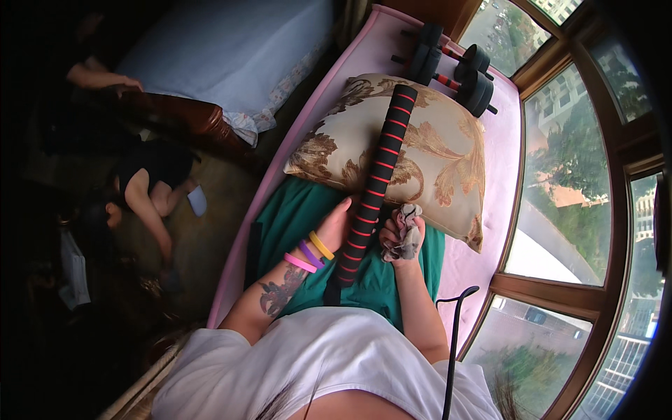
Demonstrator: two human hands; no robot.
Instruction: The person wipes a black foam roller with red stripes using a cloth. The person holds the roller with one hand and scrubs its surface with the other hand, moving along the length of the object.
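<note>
A long black foam-covered bar (379, 183) with red rings stretches from my lap up over the pillow. My left hand (334, 227), with coloured bands at its wrist, holds the bar from its left side near the lower end. The thumb points up along the bar, and the other fingers are hidden behind it. Just right of the bar, my right hand (413, 246) is closed around a crumpled grey cloth (402, 234). A patterned beige pillow (441, 150) lies across my legs, over green trousers (294, 210).
Two black and red dumbbells (458, 82) lie on the pink padded ledge (470, 280) beyond the pillow. Windows (567, 175) line the right side. A black cable (455, 336) runs near my right arm. At left, another person (150, 185) crouches by a bed (224, 56); another person's arm (105, 78) reaches toward its frame.
</note>
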